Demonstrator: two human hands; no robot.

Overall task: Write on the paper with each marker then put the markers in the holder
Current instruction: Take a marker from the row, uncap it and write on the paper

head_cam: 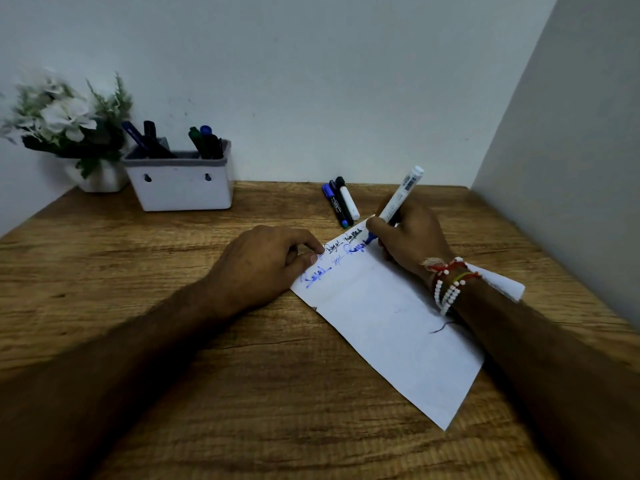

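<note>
A white sheet of paper [391, 327] lies at an angle on the wooden table, with several blue and black written words along its far edge. My right hand [412, 237] grips a white marker [401, 192] whose blue tip touches the paper beside the last blue word. My left hand [263, 261] rests with its fingers curled on the paper's left corner, pinning it down and holding nothing. Three capped markers [341, 202] lie side by side on the table just beyond the paper. A white holder [180, 185] at the back left contains several markers.
A white pot with white flowers [69, 123] stands left of the holder, against the wall. Walls close the table at the back and on the right [571, 168]. Bead bracelets [450, 282] circle my right wrist. Bare wood [242, 393] stretches in front.
</note>
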